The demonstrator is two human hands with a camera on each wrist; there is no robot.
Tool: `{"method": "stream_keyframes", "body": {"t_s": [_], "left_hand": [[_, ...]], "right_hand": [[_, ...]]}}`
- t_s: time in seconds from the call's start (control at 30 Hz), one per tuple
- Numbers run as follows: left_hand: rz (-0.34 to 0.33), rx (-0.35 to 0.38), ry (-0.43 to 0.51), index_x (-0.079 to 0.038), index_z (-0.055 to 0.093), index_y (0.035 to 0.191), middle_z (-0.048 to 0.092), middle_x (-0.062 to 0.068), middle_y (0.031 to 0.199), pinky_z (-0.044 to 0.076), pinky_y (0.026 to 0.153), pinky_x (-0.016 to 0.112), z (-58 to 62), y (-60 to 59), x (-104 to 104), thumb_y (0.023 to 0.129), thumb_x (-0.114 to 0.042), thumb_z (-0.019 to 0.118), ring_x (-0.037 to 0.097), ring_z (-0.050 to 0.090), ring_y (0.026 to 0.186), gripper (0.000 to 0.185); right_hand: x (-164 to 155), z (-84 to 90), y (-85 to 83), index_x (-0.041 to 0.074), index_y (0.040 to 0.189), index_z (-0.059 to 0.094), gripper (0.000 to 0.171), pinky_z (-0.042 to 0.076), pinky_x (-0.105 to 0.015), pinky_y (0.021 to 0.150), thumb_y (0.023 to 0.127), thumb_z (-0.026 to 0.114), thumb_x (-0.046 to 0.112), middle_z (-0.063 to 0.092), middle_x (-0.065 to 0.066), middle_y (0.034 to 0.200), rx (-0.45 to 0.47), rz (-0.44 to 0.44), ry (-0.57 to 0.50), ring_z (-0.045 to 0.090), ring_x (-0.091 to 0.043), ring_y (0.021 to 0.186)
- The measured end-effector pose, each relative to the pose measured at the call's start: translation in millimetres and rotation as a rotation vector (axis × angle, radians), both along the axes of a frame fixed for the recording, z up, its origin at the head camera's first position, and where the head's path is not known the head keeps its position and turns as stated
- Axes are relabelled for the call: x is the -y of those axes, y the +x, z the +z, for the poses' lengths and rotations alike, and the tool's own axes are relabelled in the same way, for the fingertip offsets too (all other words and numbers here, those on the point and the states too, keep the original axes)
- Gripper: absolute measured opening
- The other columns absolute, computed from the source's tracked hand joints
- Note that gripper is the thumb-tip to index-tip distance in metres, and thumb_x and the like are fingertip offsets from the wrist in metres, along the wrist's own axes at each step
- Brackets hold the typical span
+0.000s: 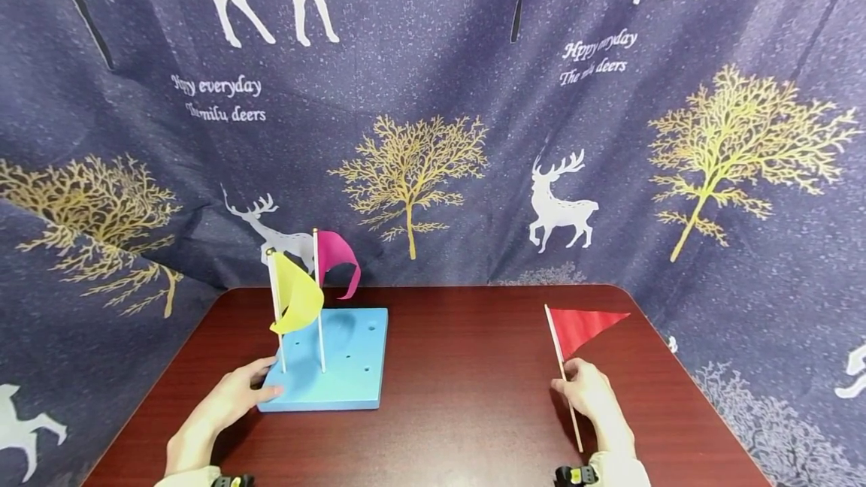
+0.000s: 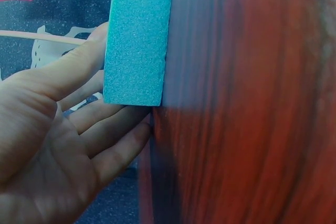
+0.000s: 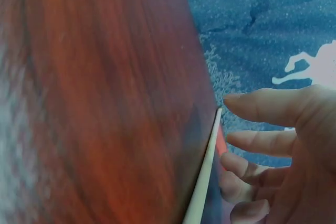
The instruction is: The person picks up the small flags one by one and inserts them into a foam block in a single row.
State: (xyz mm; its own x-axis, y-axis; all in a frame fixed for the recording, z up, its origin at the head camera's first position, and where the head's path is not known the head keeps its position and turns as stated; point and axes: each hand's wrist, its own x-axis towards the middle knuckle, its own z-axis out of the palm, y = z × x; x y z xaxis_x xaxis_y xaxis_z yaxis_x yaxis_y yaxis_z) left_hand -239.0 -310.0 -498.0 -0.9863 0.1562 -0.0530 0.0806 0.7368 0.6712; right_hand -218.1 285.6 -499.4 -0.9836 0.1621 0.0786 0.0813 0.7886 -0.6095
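At the left of the table a blue foam board with holes lies flat. Two flags stand in it: a yellow flag and a magenta flag, both on white sticks. My left hand holds the board's near left corner, thumb on top and fingers along the side; the left wrist view shows the board's edge between them. A red flag lies at the right on its pale stick. Around that stick my right hand spreads, thumb and index finger apart.
The dark red wooden table spans the lower view. Behind and around it hangs a dark blue cloth printed with white deer and golden trees. The right wrist view shows the table's right edge close to the right hand.
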Motion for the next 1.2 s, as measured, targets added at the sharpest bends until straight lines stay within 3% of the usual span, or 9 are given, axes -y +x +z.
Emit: {"method": "stream_keyframes", "body": {"t_s": [0.2,0.5,0.9,1.2], "left_hand": [[-0.011,0.041,0.025,0.011,0.044,0.139,0.052,0.034,0.131,0.049,0.088,0.050,2.6,-0.6,2.0,0.088,-0.033,0.074,0.047,0.052,0.119,0.074],[-0.009,0.027,0.018,0.012,0.046,0.138,0.055,0.033,0.128,0.050,0.087,0.050,1.8,-0.8,4.1,0.088,-0.032,0.074,0.045,0.054,0.117,0.072],[-0.012,0.018,0.019,0.013,0.045,0.137,0.054,0.034,0.128,0.049,0.088,0.050,-0.9,-1.7,2.6,0.087,-0.032,0.075,0.046,0.053,0.118,0.074],[-0.011,0.019,0.017,0.012,0.046,0.137,0.054,0.034,0.129,0.049,0.089,0.050,0.2,-0.6,1.5,0.087,-0.032,0.075,0.047,0.053,0.118,0.073]], "right_hand": [[-3.9,-1.5,0.8,-0.002,0.093,0.063,0.029,0.048,-0.051,0.075,0.078,0.077,0.018,0.064,-0.011,0.079,0.036,-0.026,0.032,0.063,-0.035,0.081],[-4.1,-2.4,5.9,0.009,0.069,0.063,0.017,0.045,-0.043,0.065,0.076,0.077,0.017,0.059,-0.001,0.067,0.083,-0.058,0.025,0.057,-0.026,0.071],[-4.8,-0.6,7.4,0.010,0.065,0.063,0.012,0.045,-0.042,0.061,0.075,0.070,0.012,0.058,-0.002,0.063,0.080,-0.051,0.059,0.055,-0.023,0.064],[0.4,0.1,6.0,0.011,0.064,0.059,0.019,0.046,-0.044,0.062,0.074,0.074,0.019,0.055,-0.002,0.062,0.088,-0.064,0.092,0.056,-0.025,0.063]]}}
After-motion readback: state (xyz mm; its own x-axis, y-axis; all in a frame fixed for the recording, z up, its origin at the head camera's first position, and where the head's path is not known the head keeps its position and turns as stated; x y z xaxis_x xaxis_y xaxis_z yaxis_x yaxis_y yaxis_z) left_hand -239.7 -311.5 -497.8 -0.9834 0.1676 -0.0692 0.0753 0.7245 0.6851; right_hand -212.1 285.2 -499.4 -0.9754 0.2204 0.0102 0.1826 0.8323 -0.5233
